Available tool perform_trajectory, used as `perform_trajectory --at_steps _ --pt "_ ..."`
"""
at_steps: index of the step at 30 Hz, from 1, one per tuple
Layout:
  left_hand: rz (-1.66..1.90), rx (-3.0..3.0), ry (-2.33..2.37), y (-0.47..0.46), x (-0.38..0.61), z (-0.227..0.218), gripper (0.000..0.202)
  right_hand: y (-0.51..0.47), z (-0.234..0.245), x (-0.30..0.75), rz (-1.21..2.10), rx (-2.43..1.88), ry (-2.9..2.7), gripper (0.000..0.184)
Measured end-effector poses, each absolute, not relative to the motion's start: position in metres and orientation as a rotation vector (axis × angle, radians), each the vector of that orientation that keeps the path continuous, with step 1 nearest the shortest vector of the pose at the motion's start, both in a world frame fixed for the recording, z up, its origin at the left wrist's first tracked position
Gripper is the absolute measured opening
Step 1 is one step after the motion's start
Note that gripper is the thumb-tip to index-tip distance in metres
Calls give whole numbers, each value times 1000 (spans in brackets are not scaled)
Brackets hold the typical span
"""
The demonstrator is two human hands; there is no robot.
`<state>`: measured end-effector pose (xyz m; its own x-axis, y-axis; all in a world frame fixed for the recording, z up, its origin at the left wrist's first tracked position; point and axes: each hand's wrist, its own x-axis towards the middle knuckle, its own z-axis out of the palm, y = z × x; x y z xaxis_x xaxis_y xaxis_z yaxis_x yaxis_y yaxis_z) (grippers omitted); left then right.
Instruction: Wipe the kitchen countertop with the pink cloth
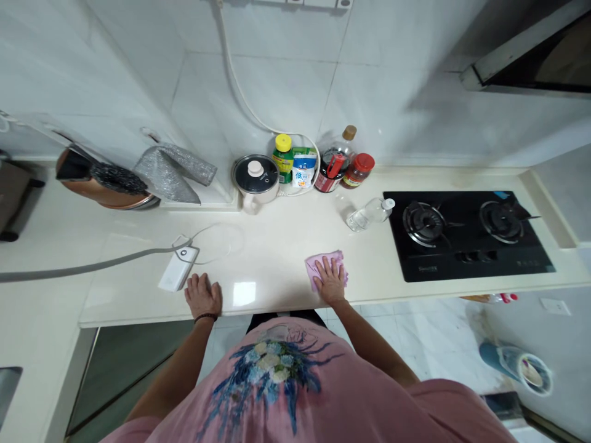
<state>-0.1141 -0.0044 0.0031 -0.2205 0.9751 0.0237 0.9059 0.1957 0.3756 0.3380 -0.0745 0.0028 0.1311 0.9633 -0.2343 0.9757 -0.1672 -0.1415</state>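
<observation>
My right hand (pixel 330 282) lies flat on a pink cloth (pixel 315 264) near the front edge of the pale countertop (pixel 277 264), its fingers spread. The cloth is rumpled and sticks out past the fingertips and on both sides of the hand. My left hand (pixel 203 296) rests at the counter's edge with its fingers apart and nothing in it; a dark bracelet circles the wrist. Just beyond its fingers lies a white power adapter-like box (pixel 179 269) with a thin cable. To the right of the cloth, a clear bottle (pixel 369 214) with a white cap stands by the stove.
A black two-burner gas stove (pixel 471 237) is set into the counter at right. Along the wall stand a small lidded pot (pixel 256 178), a yellow-capped jar (pixel 283 159), a white packet (pixel 303 170) and red-lidded jars (pixel 359 171). A grey hose (pixel 92 267) crosses the left side.
</observation>
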Motion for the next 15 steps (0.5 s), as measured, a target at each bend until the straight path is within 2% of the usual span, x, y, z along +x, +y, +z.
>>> perform_trajectory --at_steps 4,11,15 --pt "484 1800 2258 -5 -114 2 65 -75 5 395 -359 2354 1940 62" --pt "483 1816 2253 -5 -114 1 66 -101 -1 510 -205 2638 1580 66" --pt "464 1801 2256 -4 -114 2 65 -132 -4 538 -180 2758 1377 67"
